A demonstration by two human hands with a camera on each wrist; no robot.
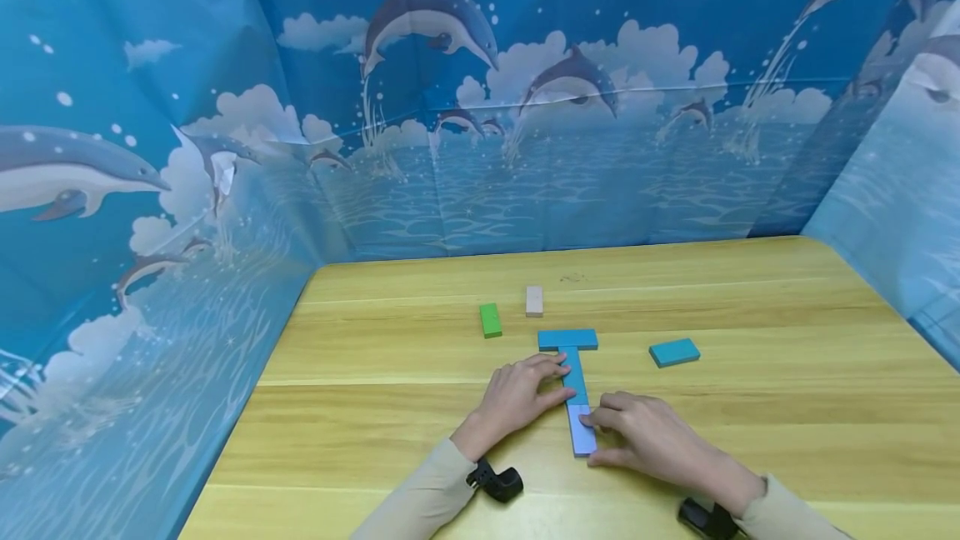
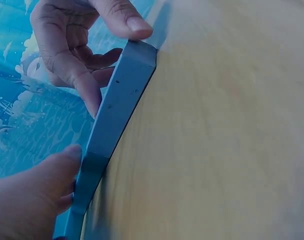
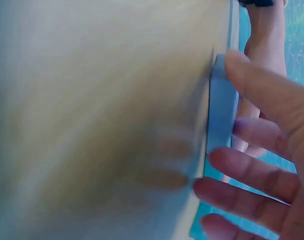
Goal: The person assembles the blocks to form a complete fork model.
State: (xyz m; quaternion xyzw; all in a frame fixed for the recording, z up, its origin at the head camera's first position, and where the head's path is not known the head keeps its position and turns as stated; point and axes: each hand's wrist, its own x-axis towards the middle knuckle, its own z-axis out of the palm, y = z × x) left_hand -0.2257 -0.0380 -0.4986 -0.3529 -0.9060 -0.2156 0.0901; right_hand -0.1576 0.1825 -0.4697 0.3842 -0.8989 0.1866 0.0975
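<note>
A blue block (image 1: 567, 339) lies crosswise, and a second blue block (image 1: 574, 382) runs from its middle toward the near side. A lavender block (image 1: 581, 436) continues that line, end to end with the second blue block. From the left, my left hand (image 1: 517, 394) holds the second blue block with curved fingers and thumb along its edge. My right hand (image 1: 648, 438) pinches the lavender block, thumb at the near end and fingers by its right side. The right wrist view shows the right hand's other fingers (image 3: 242, 200) spread beside the row.
A green block (image 1: 491, 320) and a pale pinkish block (image 1: 534, 302) lie beyond the row. Another blue block (image 1: 674, 352) rests to the right. The wooden table (image 1: 787, 315) is bounded by a dolphin-printed backdrop (image 1: 525, 190) at the back and sides.
</note>
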